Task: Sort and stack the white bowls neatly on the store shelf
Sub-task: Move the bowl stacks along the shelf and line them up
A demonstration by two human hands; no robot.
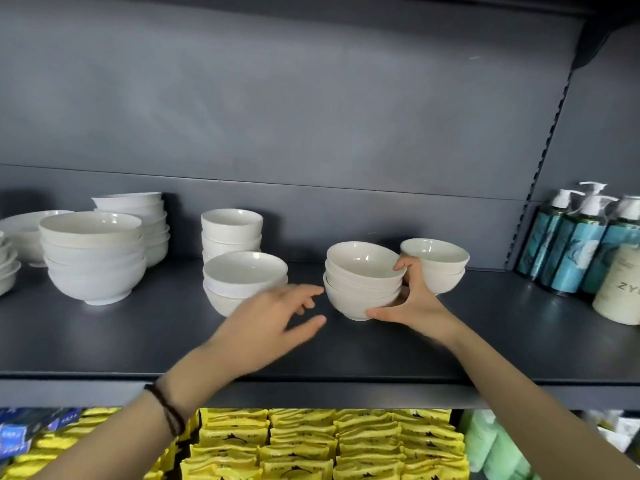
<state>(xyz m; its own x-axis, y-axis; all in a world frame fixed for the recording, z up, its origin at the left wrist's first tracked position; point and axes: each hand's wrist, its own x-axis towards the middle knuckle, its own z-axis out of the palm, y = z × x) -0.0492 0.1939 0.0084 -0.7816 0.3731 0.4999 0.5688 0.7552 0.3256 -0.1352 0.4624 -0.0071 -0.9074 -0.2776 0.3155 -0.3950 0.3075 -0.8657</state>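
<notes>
Several stacks of white bowls stand on the dark grey shelf (485, 344). My right hand (410, 303) grips a small tilted stack of bowls (362, 278) from its right side, thumb under the base and fingers on the top rim. My left hand (277, 317) hovers open, fingers spread, just left of that stack and in front of another small stack (242, 277). A two-bowl stack (438, 263) stands behind my right hand. Taller stacks stand at centre back (231, 232), front left (92, 256) and back left (145, 220).
Teal pump bottles (575, 244) and a cream container (620, 289) stand at the shelf's right end. White plates and dishes (24, 230) sit at the far left. Yellow packets (329, 445) fill the shelf below. Bare shelf surface lies along the front edge.
</notes>
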